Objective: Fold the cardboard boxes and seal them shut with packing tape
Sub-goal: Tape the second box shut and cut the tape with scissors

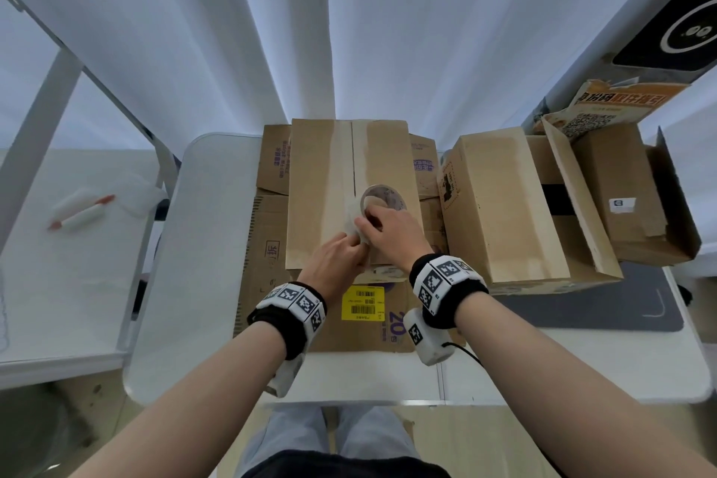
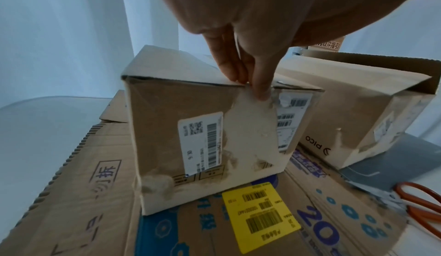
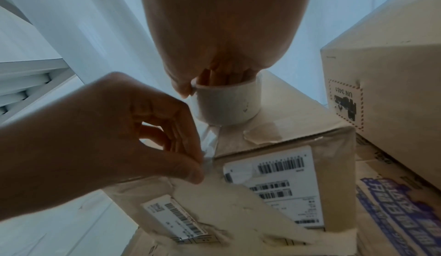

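Observation:
A closed cardboard box (image 1: 318,186) with shipping labels on its near side (image 2: 203,137) stands on flattened cardboard in the middle of the table. A roll of pale packing tape (image 1: 382,200) sits on its top near the centre seam. My right hand (image 1: 370,219) grips the roll (image 3: 226,103), with fingers tucked inside the core and the thumb on the outside. My left hand (image 1: 359,244) pinches the tape's free end (image 3: 207,158) at the box's top near edge (image 2: 260,90). A short clear strip runs between roll and fingers.
A second taped box (image 1: 508,206) stands close on the right, and an open box (image 1: 628,198) lies beyond it. Flattened cardboard (image 1: 267,244) with a yellow label (image 2: 260,216) covers the white table (image 1: 201,244). Orange scissors (image 2: 424,209) lie by a dark mat (image 1: 601,307).

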